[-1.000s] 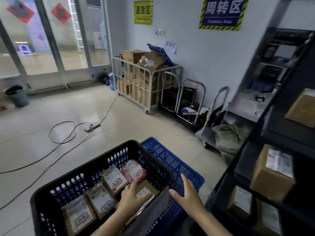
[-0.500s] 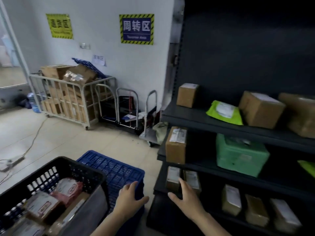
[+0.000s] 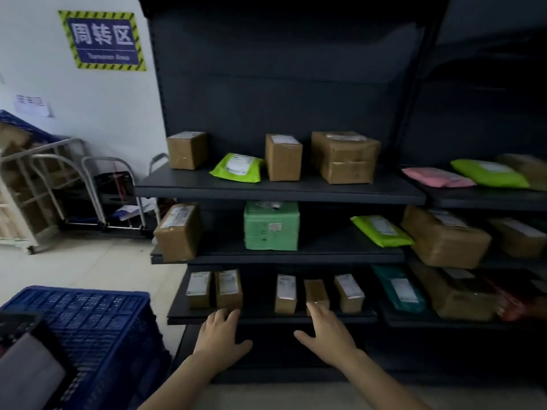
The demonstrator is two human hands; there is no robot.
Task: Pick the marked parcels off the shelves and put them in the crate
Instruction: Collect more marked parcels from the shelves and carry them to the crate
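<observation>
Left hand (image 3: pixel 220 335) and right hand (image 3: pixel 325 338), open and empty, reach for small upright parcels (image 3: pixel 285 294) on the lowest shelf (image 3: pixel 266 318) at 12 o'clock; a careless grab could topple close neighbours, or take an unmarked box.

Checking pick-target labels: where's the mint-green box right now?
Head view: the mint-green box stands mid-frame on the middle shelf, between a brown carton to its left and a lime mailer to its right.
</observation>
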